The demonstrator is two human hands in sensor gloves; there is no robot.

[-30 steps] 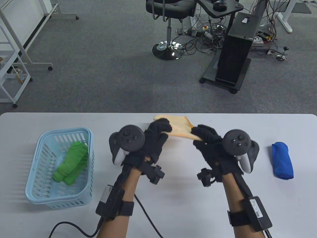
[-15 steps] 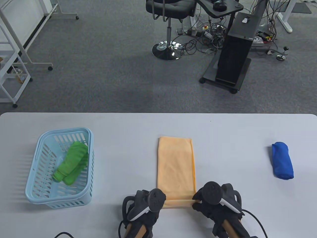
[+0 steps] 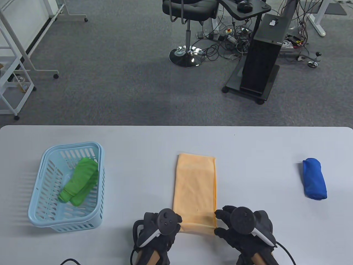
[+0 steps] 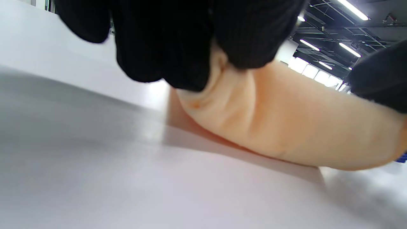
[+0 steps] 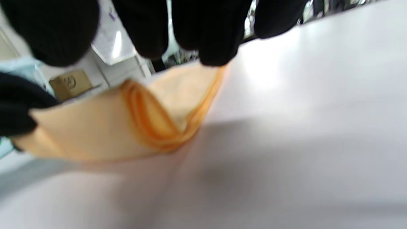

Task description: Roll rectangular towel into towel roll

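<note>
Towel (image 3: 195, 187) lying flat on table (image 3: 138, 138), near edge curling into a first fold. Left hand (image 3: 162, 229) pinching that fold's left end, right hand (image 3: 242, 226) pinching its right end.

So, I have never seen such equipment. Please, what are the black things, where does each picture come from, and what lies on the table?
They are a person's hands in black sensor gloves, with trackers strapped on the backs. One camera looks down at the white table; one sits on each wrist. The left hand and right hand hold the near end of an orange towel, where a first small roll has formed. A light blue basket holds a green towel roll. A blue towel roll lies to the right.
</note>
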